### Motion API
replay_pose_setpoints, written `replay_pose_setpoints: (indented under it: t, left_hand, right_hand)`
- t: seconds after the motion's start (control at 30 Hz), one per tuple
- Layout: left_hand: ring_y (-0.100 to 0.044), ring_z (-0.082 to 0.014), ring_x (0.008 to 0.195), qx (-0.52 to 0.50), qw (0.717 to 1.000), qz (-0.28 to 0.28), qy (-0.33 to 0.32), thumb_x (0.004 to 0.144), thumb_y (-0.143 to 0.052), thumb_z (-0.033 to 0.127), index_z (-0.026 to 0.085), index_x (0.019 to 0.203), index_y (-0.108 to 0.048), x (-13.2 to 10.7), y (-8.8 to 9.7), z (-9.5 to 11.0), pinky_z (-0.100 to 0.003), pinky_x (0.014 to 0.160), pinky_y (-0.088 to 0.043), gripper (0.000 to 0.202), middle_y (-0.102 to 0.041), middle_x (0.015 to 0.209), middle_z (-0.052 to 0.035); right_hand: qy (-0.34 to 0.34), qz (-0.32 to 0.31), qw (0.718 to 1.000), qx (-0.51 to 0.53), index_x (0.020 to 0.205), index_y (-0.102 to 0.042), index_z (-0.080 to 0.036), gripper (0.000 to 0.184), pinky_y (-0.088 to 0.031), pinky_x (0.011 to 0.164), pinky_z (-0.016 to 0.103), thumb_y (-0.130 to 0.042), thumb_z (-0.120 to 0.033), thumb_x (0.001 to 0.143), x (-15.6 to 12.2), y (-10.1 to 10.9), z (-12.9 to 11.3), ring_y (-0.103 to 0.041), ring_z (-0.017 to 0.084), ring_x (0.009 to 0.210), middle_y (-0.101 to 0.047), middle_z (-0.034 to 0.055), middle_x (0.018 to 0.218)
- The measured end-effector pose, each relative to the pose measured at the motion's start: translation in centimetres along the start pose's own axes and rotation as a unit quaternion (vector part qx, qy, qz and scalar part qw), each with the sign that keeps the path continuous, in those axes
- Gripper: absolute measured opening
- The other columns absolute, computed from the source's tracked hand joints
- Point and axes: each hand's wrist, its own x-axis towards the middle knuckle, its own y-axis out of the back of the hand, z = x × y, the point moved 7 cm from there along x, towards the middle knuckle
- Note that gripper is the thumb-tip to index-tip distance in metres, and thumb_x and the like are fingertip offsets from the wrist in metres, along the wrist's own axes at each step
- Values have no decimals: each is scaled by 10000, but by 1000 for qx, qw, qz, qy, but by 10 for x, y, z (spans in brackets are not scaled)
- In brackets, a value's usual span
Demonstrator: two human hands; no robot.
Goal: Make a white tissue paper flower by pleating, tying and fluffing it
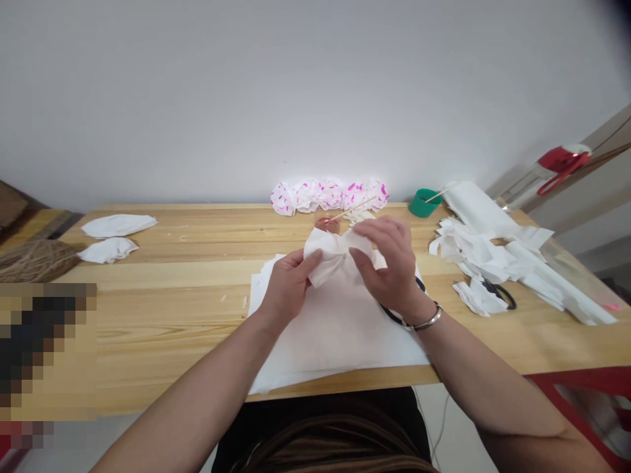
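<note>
Between my hands, above a stack of white paper sheets, is a piece of white tissue paper gathered at its middle and fanned out like a flower. My left hand pinches its left edge between thumb and fingers. On the other side, my right hand is curved around the right edge, thumb and fingertips on the paper. A pair of black-handled scissors lies on the stack, partly hidden under my right wrist. Just beyond the paper stands a small reddish-brown container with a thin stick across it.
Pink-speckled white paper flowers line the wall. A green cup, white paper scraps, a paper roll and a clear bottle are at right. Two folded white pieces and a twine ball lie left.
</note>
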Motion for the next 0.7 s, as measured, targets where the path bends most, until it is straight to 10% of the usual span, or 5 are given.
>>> replay_pose_setpoints:
  t: [0.23,0.7]
  left_hand:
    - [-567,-110,634,-12,1000,-12,0,689,-730,296,141,843,-718,-1,0,0,-233,590,-430,219,-680,743,-23]
    - [-550,-100,580,-76,995,17,69,667,-737,259,96,771,-660,5,7,-4,-223,539,-434,207,-637,675,-21]
  right_hand:
    - [180,-165,964,-104,1028,-602,-235,189,-318,957,440,-586,-297,849,-11,-23,-32,-426,217,1054,-644,20,1027]
    - [219,-160,956,-113,869,-590,-188,105,-351,927,383,-539,-97,852,-16,-25,-33,-455,180,1095,-666,-6,966]
